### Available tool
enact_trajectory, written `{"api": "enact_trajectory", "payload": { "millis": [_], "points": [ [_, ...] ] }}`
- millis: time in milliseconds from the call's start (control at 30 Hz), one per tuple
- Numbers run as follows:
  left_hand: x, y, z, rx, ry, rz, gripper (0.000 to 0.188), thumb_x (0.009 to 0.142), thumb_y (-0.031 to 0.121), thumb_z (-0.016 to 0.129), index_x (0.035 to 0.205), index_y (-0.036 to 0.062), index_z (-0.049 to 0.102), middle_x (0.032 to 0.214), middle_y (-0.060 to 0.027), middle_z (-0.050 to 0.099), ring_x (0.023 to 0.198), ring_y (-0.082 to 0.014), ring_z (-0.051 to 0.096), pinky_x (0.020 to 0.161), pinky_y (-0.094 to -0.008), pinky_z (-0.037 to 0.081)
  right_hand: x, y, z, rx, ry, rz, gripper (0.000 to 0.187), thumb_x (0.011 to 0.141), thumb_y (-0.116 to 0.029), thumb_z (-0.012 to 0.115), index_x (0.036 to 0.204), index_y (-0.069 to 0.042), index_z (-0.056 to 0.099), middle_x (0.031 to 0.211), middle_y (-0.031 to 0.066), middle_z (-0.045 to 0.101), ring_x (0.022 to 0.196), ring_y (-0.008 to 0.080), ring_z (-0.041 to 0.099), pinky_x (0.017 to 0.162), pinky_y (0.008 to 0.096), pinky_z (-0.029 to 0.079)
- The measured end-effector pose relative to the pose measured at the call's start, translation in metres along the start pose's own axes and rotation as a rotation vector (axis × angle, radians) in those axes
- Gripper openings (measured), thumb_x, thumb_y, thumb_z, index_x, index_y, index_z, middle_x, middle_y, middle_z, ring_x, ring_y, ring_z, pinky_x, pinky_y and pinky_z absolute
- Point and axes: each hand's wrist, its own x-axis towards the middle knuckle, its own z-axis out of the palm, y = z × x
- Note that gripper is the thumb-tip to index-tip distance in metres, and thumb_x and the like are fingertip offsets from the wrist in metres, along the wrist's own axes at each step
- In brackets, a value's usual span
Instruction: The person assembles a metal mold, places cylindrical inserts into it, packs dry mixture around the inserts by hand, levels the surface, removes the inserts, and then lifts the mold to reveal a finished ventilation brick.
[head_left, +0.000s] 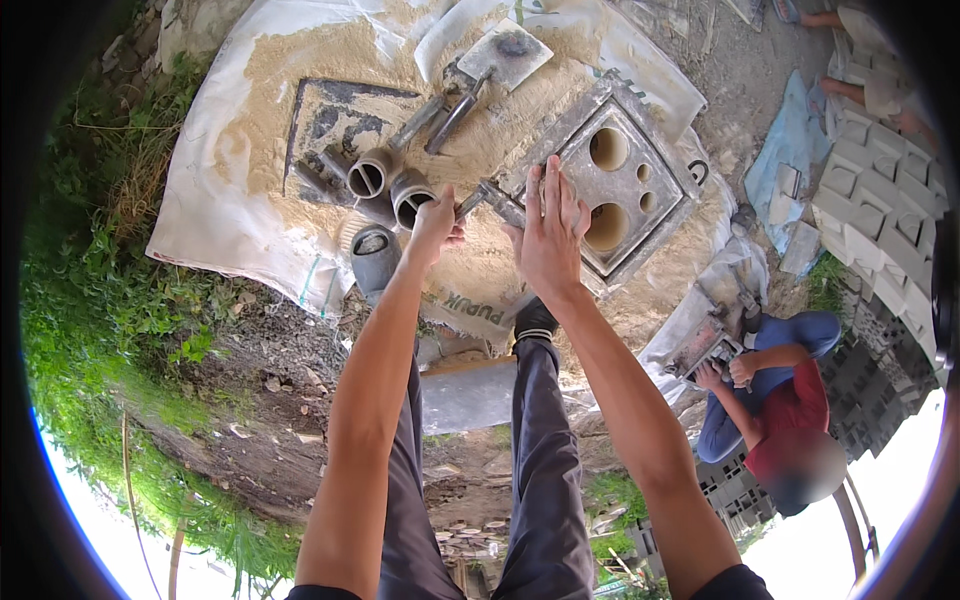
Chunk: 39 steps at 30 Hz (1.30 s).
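Both forearms (377, 355) reach forward, left hand (437, 230) curled, right hand (549, 232) extended.

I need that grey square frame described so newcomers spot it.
Find white sheeting spread with tan sand. On its right half, by the right hand, sits the grey square frame. Unlike the dark, sandy square panel leftward, it has two large and two small round holes.
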Motion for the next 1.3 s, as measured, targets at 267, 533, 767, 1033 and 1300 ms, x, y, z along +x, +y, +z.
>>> {"api": "enact_trajectory", "payload": {
  "millis": [267,533,767,1033,1300],
  "points": [
    [-0.002,-0.015,0.085,1.557,0.689,1.088,0.02,0.094,0.018,0.054,0.098,-0.0011,0.057,0.083,-0.0211,0.063,0.072,-0.0335,0.062,0.066,-0.0384,0.049,-0.002,0.018,-0.007,-0.084,-0.056,0.0,0.086,0.083,-0.028,0.065,0.149,-0.002,0.016,0.156,0.0178,0.009,0.138,0.0327,0.023,0.105,0.0551,0.022],
    [-0.018,0.074,0.103,1.354,0.293,0.233,0.024,0.095,0.025,0.055,0.091,0.0033,0.063,0.071,-0.0032,0.062,0.064,-0.0153,0.057,0.064,-0.0306,0.045,-0.004,0.018,-0.005,-0.113,-0.088,0.022,0.088,0.084,-0.027,0.066,0.149,-0.003,0.013,0.156,0.0176,0.008,0.138,0.0322,0.023,0.105,0.0553,0.021],
    [0.016,0.093,0.155,1.794,0.466,1.077,0.022,0.088,0.027,0.063,0.101,0.0092,0.064,0.101,-0.0105,0.065,0.099,-0.0299,0.059,0.082,-0.0382,0.045,-0.002,0.019,-0.011,-0.089,-0.11,0.062,0.086,0.084,-0.027,0.066,0.15,-0.005,0.014,0.157,0.0156,0.007,0.139,0.031,0.021,0.106,0.0557,0.02],
    [0.042,0.035,0.207,1.261,0.864,1.245,0.043,0.087,0.028,0.064,0.119,0.0017,0.052,0.124,-0.0187,0.053,0.117,-0.0354,0.049,0.104,-0.0454,0.035,-0.011,0.069,-0.046,0.172,0.347,0.229,0.05,0.092,-0.019,0.053,0.138,-0.005,0.038,0.138,0.0175,0.038,0.124,0.0328,0.039,0.102,0.0523,0.027],
    [0.13,-0.058,0.303,2.164,0.429,1.157,0.079,0.087,0.052,0.052,0.147,0.0068,0.025,0.155,-0.0141,0.016,0.144,-0.0337,0.011,0.114,-0.0554,0.008,0.027,0.312,-0.052,0.871,0.394,0.959,0.041,0.099,-0.032,0.043,0.119,0.003,0.05,0.095,0.0167,0.062,0.09,0.0255,0.062,0.082,0.037,0.048]
  ]
}}
